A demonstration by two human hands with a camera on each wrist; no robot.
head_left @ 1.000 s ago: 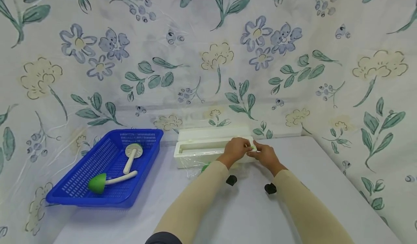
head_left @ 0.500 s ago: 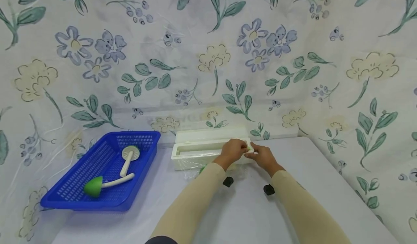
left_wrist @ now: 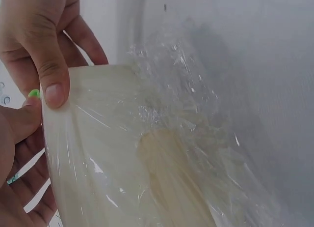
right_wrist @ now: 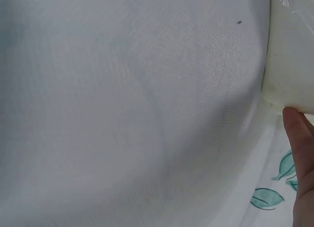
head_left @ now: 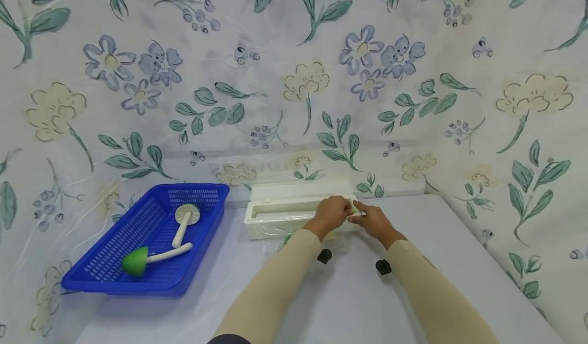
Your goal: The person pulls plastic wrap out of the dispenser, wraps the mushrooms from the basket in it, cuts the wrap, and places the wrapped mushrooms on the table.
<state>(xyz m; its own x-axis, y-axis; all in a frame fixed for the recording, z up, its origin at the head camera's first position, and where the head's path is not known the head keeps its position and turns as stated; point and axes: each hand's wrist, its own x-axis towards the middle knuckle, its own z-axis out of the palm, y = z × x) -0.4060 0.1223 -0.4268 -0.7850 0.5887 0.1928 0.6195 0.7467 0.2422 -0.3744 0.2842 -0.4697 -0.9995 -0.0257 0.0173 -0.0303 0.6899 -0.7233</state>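
Note:
A long white cling film box [head_left: 275,226] stands on the table with its lid raised, and a white roll [head_left: 285,214] lies inside. Clear cling film [left_wrist: 196,128] hangs wrinkled over its front, covering a tan patch [left_wrist: 171,173]. At the box's right end, my left hand [head_left: 329,214] pinches a small green piece [left_wrist: 34,93] between thumb and finger. My right hand [head_left: 375,222] grips that same end, thumb on the front face. In the right wrist view one finger [right_wrist: 299,138] touches the box's end; the rest is mostly out of frame.
A blue basket [head_left: 172,286] stands at the left with two mushroom-shaped things, one with a green cap [head_left: 135,261] and one showing its white underside [head_left: 187,214]. A floral sheet [head_left: 257,104] hangs behind the white table [head_left: 441,242].
Both hands stay at the box's right end, with only slight finger movement; more of the green piece shows between them now. The head view shifts a little and returns.

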